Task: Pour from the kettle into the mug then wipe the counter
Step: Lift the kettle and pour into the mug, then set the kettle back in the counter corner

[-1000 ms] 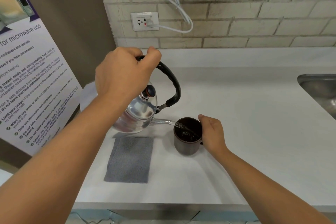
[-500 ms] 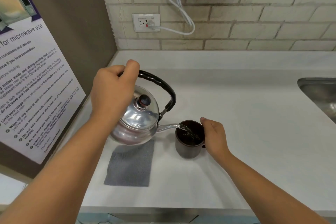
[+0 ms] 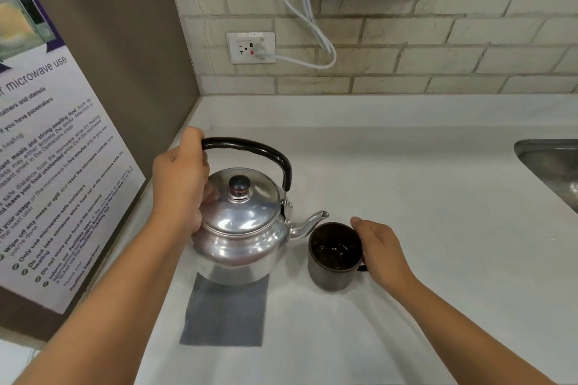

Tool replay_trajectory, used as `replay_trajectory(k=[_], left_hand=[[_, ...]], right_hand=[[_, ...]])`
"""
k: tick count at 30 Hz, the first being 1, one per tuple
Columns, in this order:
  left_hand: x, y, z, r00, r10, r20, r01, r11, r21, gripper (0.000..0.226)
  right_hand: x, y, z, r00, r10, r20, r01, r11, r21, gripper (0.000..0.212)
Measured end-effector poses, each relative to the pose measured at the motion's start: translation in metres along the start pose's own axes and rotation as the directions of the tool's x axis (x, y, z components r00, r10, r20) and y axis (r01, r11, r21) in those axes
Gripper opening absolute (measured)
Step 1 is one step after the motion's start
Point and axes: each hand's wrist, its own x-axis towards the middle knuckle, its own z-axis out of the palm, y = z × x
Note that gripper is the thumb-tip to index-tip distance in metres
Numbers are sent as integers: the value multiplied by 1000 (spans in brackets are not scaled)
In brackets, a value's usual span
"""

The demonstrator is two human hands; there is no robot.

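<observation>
1. Head view: your left hand (image 3: 179, 184) grips the kettle (image 3: 240, 228) handle's rear end, kettle level, spout clear of the mug (image 3: 336, 256).
2. Your right hand (image 3: 380, 248) cups the mug, steadying it.
3. Cloth (image 3: 223, 311) lies under the kettle, ready for wiping.

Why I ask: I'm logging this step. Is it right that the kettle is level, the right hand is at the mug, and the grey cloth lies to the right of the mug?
One detail is wrong. The head view shows the grey cloth to the left of the mug, in front of the kettle. The kettle is level, and the right hand is at the mug.
</observation>
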Motion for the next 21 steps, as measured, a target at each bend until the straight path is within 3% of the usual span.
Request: replay_trajectory(k=[6,10,15,21], left_hand=[[36,12,5,998,-31,-57,22,988,-151,54],[65,15,14,998,-31,-50,22,982,-189,52],[101,-1,29,999,-32,-27,26,981,-193,45],[134,-33,43,998,-25,-52,16,987,-157,42]], right_hand=[[16,-29,-15,989,-145,5,141,955,-260,55],[53,-87,-3,956,-288,-55,271,940,-209,55],[108,-145,52,901,-433,-27,426,895,-134,48],[150,-140,109,859,-504,92,511,830,-224,40]])
